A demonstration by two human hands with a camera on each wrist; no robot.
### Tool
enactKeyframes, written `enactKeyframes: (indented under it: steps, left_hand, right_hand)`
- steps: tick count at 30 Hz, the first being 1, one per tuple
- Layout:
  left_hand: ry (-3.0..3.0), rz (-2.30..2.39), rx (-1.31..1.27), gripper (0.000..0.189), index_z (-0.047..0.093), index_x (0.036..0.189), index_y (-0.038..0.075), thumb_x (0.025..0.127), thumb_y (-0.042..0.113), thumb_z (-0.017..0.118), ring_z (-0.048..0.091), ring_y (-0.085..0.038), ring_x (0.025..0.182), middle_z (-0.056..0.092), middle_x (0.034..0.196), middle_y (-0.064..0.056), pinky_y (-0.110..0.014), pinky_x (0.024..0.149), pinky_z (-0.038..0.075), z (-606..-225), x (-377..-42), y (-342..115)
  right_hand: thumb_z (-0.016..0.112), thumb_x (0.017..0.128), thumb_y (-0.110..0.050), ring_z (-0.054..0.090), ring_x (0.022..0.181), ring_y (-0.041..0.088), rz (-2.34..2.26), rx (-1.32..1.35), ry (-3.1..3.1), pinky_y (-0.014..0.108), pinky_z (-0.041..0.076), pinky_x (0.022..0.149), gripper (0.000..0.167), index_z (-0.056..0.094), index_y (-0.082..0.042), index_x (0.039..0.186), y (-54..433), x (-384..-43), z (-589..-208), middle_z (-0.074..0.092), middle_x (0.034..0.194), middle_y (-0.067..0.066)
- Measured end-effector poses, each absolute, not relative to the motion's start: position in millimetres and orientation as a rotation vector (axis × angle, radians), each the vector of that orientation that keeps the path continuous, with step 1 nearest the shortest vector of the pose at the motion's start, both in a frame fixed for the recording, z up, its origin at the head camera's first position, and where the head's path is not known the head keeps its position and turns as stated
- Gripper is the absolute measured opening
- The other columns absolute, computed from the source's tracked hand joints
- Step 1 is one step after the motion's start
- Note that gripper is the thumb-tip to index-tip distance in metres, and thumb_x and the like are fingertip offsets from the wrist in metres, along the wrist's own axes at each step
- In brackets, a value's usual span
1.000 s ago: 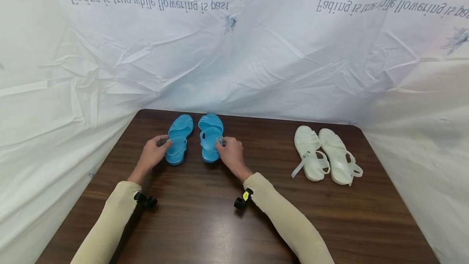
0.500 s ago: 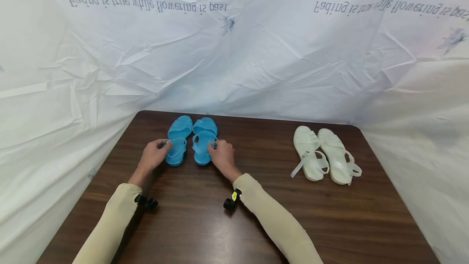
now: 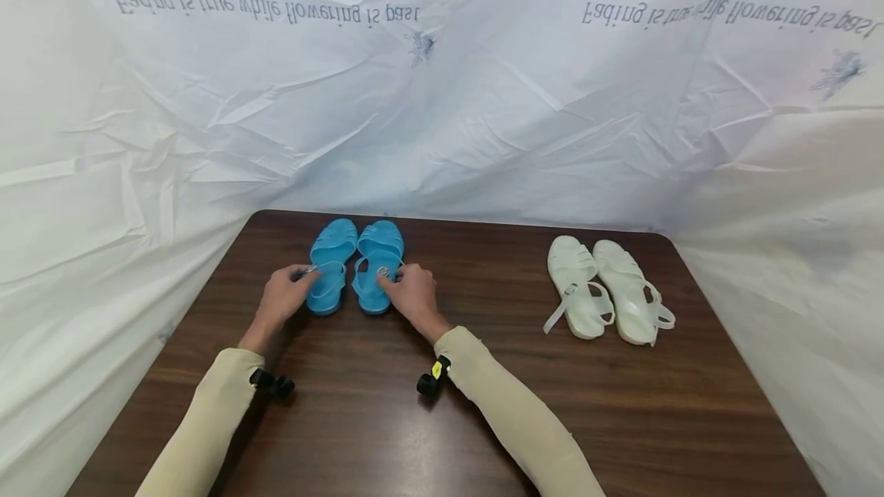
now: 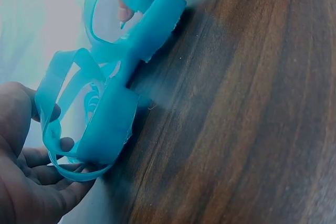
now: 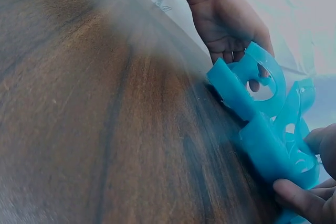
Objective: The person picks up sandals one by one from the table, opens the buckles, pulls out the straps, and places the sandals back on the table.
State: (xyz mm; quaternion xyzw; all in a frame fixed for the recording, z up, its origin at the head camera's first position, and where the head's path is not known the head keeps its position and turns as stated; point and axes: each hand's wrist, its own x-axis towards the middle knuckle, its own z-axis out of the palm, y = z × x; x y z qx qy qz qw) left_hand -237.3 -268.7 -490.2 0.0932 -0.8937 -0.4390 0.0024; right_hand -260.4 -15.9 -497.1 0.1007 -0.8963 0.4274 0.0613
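Two blue jelly sandals stand side by side at the back left of the table, toes pointing away. My left hand (image 3: 286, 291) holds the left sandal (image 3: 327, 282) by its ankle strap near the buckle, on its outer side. In the left wrist view, fingers (image 4: 44, 174) reach beneath that sandal's strap loop. The right sandal (image 3: 374, 298) is in my right hand (image 3: 414, 294), thumb and fingers at its outer side by the strap buckle. In the right wrist view, one fingertip (image 5: 286, 187) lies against the side of its heel. The sandals' inner edges are close together.
A pair of white sandals, one on the left (image 3: 585, 311) and one on the right (image 3: 631, 313), lies at the table's right side, one strap hanging loose. The dark wooden table (image 3: 387, 436) ends at a white printed sheet (image 3: 442, 113) behind and at both sides.
My right hand has brought the right blue sandal leftward, closing the gap to the left one. My left hand keeps its hold with little movement. The head view has shifted slightly.
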Motion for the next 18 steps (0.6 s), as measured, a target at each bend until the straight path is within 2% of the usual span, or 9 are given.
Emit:
enactKeyframes:
  steps: [4,9,12,16,18]
  left_hand:
    - [-2.785,-1.404,0.337,0.063,0.053,0.142,-0.007,0.105,0.044,0.051,0.049,-0.043,0.131,0.051,0.145,-0.029,-0.06,0.11,0.04,-490.5,-237.9,-267.2]
    - [-2.749,-1.438,0.391,0.061,0.055,0.141,-0.006,0.105,0.043,0.05,0.05,-0.04,0.128,0.053,0.144,-0.027,-0.058,0.109,0.041,-491.5,-238.3,-266.6]
    - [-2.733,-1.453,0.383,0.06,0.055,0.14,-0.006,0.105,0.043,0.051,0.051,-0.04,0.128,0.053,0.143,-0.027,-0.058,0.109,0.042,-491.8,-237.9,-267.7]
    - [-2.708,-1.524,0.335,0.061,0.051,0.143,-0.008,0.107,0.041,0.048,0.046,-0.042,0.135,0.049,0.147,-0.029,-0.059,0.111,0.039,-491.3,-237.2,-268.4]
    - [-2.694,-1.569,0.32,0.061,0.047,0.146,-0.009,0.109,0.04,0.045,0.042,-0.043,0.14,0.046,0.15,-0.029,-0.059,0.113,0.036,-490.5,-236.7,-267.7]
  right_hand:
    - [0.073,0.095,-0.039,0.045,0.044,0.01,1.302,0.301,-2.718,0.022,0.034,0.046,0.052,0.051,-0.01,0.059,-15.6,-259.3,-496.0,0.035,0.05,-0.005]
    - [0.07,0.097,-0.041,0.05,0.048,0.012,1.296,0.312,-2.732,0.027,0.039,0.054,0.049,0.06,-0.006,0.065,-14.3,-257.5,-492.6,0.045,0.051,-0.001]
    - [0.069,0.097,-0.043,0.057,0.057,0.009,1.287,0.3,-2.728,0.028,0.046,0.062,0.042,0.072,-0.005,0.08,-13.4,-256.5,-490.1,0.059,0.06,-0.001]
    - [0.068,0.097,-0.044,0.065,0.07,0.011,1.273,0.302,-2.702,0.033,0.055,0.068,0.04,0.077,-0.005,0.1,-11.0,-255.7,-488.3,0.073,0.077,0.004]
    - [0.068,0.097,-0.044,0.068,0.073,0.014,1.259,0.314,-2.684,0.036,0.056,0.071,0.042,0.077,-0.004,0.104,-9.2,-256.0,-488.5,0.075,0.084,0.007]
